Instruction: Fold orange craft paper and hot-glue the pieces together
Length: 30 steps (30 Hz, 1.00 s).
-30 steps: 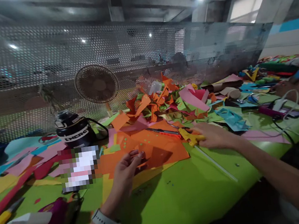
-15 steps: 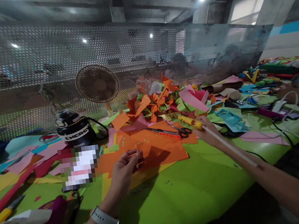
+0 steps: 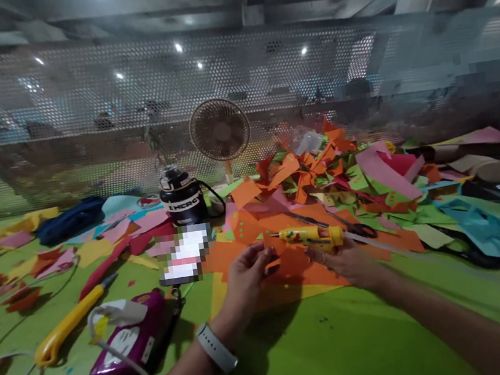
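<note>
My left hand (image 3: 252, 268), with a pale watch band on its wrist, pinches a small orange paper piece (image 3: 274, 247) over the orange sheets (image 3: 227, 259). My right hand (image 3: 351, 263) is wrapped round a yellow glue gun (image 3: 310, 236), whose dark nozzle points left, close to the orange piece. A whitish glue stick (image 3: 374, 242) juts from the gun's rear above my right wrist. Scissors (image 3: 358, 226) with dark handles lie on the paper just behind the gun. Under the sheets is a green table surface (image 3: 329, 350).
Left of centre are a phone (image 3: 187, 255), a black bottle (image 3: 182, 200), a purple power strip (image 3: 136, 337) with cables and another yellow tool (image 3: 71, 321). Behind stand a fan (image 3: 219, 129) and a heap of paper scraps (image 3: 307, 167). Teal folded paper (image 3: 483, 229) lies right.
My right hand has brought the glue gun leftward, close to my left hand and the orange piece. The view has turned left, showing more of the table's left side.
</note>
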Tool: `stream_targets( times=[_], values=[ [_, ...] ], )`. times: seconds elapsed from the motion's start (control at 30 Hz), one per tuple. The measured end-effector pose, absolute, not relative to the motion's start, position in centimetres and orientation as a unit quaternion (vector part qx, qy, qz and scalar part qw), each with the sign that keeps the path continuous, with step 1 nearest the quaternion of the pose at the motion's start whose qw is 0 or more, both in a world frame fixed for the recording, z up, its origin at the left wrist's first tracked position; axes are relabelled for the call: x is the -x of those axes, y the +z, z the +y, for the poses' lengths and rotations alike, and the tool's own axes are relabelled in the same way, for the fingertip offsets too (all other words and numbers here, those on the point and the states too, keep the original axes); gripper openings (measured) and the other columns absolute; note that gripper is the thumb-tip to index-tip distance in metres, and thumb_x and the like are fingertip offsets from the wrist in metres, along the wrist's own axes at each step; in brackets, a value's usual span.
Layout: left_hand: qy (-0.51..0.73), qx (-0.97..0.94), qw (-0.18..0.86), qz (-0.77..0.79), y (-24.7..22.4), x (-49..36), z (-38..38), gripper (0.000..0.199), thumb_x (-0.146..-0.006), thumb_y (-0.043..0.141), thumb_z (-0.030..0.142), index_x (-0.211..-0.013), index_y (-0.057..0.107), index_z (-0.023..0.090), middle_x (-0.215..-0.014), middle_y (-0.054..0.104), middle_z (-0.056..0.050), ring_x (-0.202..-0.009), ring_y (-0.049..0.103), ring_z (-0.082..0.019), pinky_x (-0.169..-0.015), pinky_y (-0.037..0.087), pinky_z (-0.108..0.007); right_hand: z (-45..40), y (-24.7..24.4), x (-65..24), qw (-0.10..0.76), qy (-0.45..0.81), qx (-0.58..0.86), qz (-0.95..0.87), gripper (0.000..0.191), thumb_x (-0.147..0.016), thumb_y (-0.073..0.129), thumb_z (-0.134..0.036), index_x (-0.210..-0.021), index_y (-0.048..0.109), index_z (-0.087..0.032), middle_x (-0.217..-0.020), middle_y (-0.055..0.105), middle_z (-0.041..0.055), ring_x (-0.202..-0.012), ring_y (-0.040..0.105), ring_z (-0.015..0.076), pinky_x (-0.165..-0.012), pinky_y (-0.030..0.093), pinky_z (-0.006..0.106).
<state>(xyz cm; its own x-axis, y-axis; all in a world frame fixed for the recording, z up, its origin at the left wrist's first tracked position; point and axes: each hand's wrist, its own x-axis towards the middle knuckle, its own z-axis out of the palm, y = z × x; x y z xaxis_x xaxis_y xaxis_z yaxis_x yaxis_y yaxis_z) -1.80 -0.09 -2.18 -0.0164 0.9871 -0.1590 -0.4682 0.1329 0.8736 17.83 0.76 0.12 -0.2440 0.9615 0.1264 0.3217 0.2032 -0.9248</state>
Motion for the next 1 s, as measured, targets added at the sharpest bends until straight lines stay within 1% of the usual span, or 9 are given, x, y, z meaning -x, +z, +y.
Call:
stream_targets(
  times=[0.1, 0.2, 0.33, 0.4, 0.53, 0.63, 0.73, 0.87, 1.0],
  values=[
    [0.576, -0.316, 0.63, 0.415, -2.31, 1.76, -0.02, 0.041, -0.05, 0.088, 0.034, -0.08, 0.068, 0.014, -0.077, 0.071, -0.004, -0.071, 0.067, -0.017, -0.067, 0.056, -0.03, 0.88, -0.59, -18.06, 0.378, 0.417, 0.48, -0.673, 0.034, -0.072, 0.067, -0.05, -0.094, 0.068, -0.024, -0.077, 0.067, 0.0038, -0.075, 0.063, 0.0236, -0.062, 0.053, 0.034],
    [0.569, -0.326, 0.627, 0.42, -2.39, 1.79, 0.06, 0.037, -0.055, 0.086, 0.033, -0.081, 0.068, 0.014, -0.078, 0.071, -0.004, -0.072, 0.067, -0.017, -0.069, 0.056, -0.03, 0.89, -0.77, -18.23, 0.374, 0.415, 0.475, -0.68, 0.037, -0.074, 0.066, -0.051, -0.098, 0.069, -0.024, -0.087, 0.07, 0.0053, -0.084, 0.064, 0.0261, -0.072, 0.055, 0.039],
    [0.565, -0.336, 0.623, 0.425, -2.31, 1.81, 0.04, 0.037, -0.056, 0.086, 0.035, -0.082, 0.069, 0.014, -0.078, 0.071, -0.004, -0.071, 0.067, -0.016, -0.067, 0.056, -0.029, 0.85, -0.58, -18.29, 0.371, 0.421, 0.464, -0.686, 0.031, -0.078, 0.065, -0.049, -0.098, 0.069, -0.026, -0.1, 0.071, 0.0062, -0.1, 0.063, 0.0301, -0.091, 0.05, 0.048],
    [0.561, -0.338, 0.625, 0.425, -2.23, 1.76, -0.01, 0.037, -0.055, 0.086, 0.035, -0.082, 0.069, 0.015, -0.08, 0.072, -0.005, -0.072, 0.068, -0.017, -0.067, 0.055, -0.028, 0.84, -0.38, -18.33, 0.366, 0.423, 0.46, -0.69, 0.027, -0.078, 0.065, -0.046, -0.097, 0.07, -0.028, -0.106, 0.07, 0.0064, -0.104, 0.062, 0.0312, -0.095, 0.048, 0.049],
    [0.561, -0.34, 0.623, 0.425, -2.13, 1.67, -0.06, 0.035, -0.056, 0.085, 0.035, -0.081, 0.07, 0.015, -0.081, 0.073, -0.006, -0.071, 0.068, -0.017, -0.066, 0.055, -0.028, 0.91, -0.23, -18.45, 0.351, 0.414, 0.467, -0.698, 0.026, -0.076, 0.063, -0.047, -0.095, 0.07, -0.03, -0.111, 0.069, 0.0051, -0.107, 0.062, 0.031, -0.097, 0.048, 0.047],
    [0.563, -0.34, 0.621, 0.425, -2.14, 1.68, -0.05, 0.036, -0.055, 0.086, 0.035, -0.08, 0.07, 0.015, -0.081, 0.072, -0.005, -0.071, 0.067, -0.017, -0.066, 0.055, -0.028, 1.06, -0.6, -18.56, 0.354, 0.408, 0.475, -0.695, 0.03, -0.075, 0.065, -0.049, -0.098, 0.069, -0.029, -0.106, 0.071, 0.0038, -0.106, 0.062, 0.0299, -0.097, 0.048, 0.046],
    [0.564, -0.344, 0.62, 0.423, -2.12, 1.74, -0.07, 0.035, -0.056, 0.086, 0.035, -0.081, 0.071, 0.015, -0.081, 0.072, -0.005, -0.071, 0.067, -0.017, -0.066, 0.055, -0.027, 1.16, -0.98, -18.58, 0.356, 0.411, 0.472, -0.693, 0.032, -0.076, 0.065, -0.048, -0.101, 0.068, -0.028, -0.108, 0.07, 0.0038, -0.105, 0.062, 0.0283, -0.097, 0.048, 0.044],
    [0.562, -0.347, 0.621, 0.421, -2.05, 1.77, -0.13, 0.034, -0.058, 0.085, 0.034, -0.081, 0.071, 0.015, -0.081, 0.072, -0.005, -0.071, 0.067, -0.016, -0.067, 0.055, -0.028, 1.08, -1.09, -18.53, 0.362, 0.414, 0.468, -0.692, 0.036, -0.078, 0.063, -0.048, -0.106, 0.067, -0.025, -0.11, 0.07, 0.0063, -0.105, 0.063, 0.029, -0.094, 0.05, 0.047],
    [0.561, -0.352, 0.619, 0.422, -2.06, 1.77, -0.16, 0.035, -0.058, 0.084, 0.035, -0.083, 0.071, 0.015, -0.081, 0.072, -0.005, -0.073, 0.068, -0.017, -0.068, 0.055, -0.028, 1.05, -1.18, -18.68, 0.362, 0.409, 0.465, -0.696, 0.035, -0.08, 0.062, -0.046, -0.108, 0.066, -0.025, -0.108, 0.07, 0.0062, -0.103, 0.064, 0.0284, -0.093, 0.05, 0.048]
  ],
)
